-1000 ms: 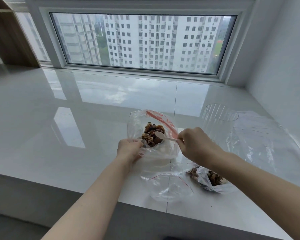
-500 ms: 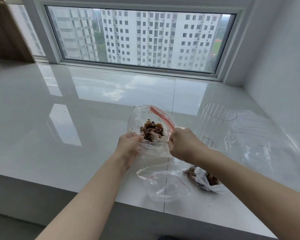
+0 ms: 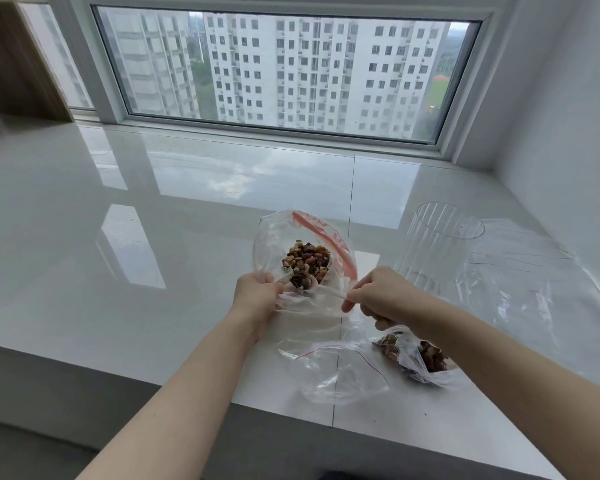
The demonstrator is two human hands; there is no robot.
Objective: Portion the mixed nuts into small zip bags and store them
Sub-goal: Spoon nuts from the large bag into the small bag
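- While the left hand (image 3: 257, 296) holds the near rim of the big bag (image 3: 302, 261), its fingers curled round the plastic, the bag's mouth stands wide and faces the camera.
- Nuts (image 3: 305, 259) lie heaped inside the big bag, above the table (image 3: 153, 237), between the two hands and a little beyond them.
- A red zip strip runs along the bag's far right edge.
- The right hand (image 3: 381, 296) pinches the handle of a pale spoon (image 3: 312, 287); its grip is pressed together on the handle end.
- The spoon's bowl sits among the nuts at the near side of the heap; whether it carries any is hard to tell through the plastic.
- A small bag (image 3: 340, 372) lies on the table near the front edge, below the hands, its mouth spread and a thin red line along the rim.
- A second small bag (image 3: 416, 358) with nuts in it lies just right of that one, partly under the right wrist.
- A clear ribbed jar (image 3: 437, 244) stands at the right, behind the right hand.
- More clear bags (image 3: 534, 289) lie flat beside the jar, at the far right.
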